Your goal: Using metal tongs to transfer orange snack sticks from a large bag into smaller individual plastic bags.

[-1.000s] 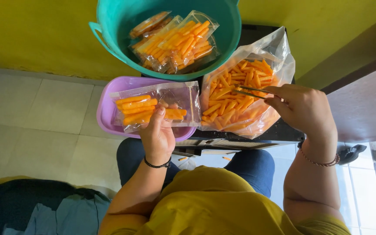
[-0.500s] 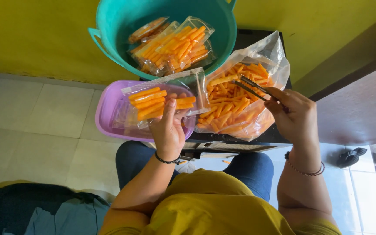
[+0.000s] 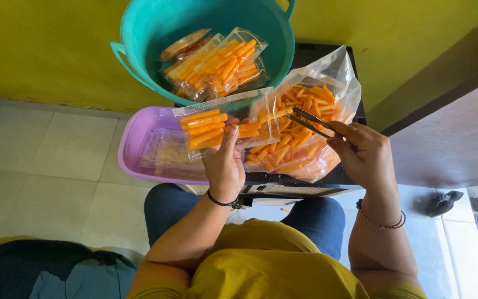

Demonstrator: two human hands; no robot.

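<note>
head view, left to right: purple tub (image 3: 134,145) holding empty clear bags; teal basin (image 3: 150,50) above it with filled packets; left hand (image 3: 225,166) closed on small clear bag (image 3: 222,130) of orange sticks, held over tub's right edge; large open bag (image 3: 305,149) of orange sticks; right hand (image 3: 366,155) closed on metal tongs (image 3: 311,122), tips over large bag.

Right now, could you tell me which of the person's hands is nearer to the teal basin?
Left. The left hand holds a small packet of orange sticks just below the teal basin; the right hand holds tongs farther right, at the large bag.
</note>
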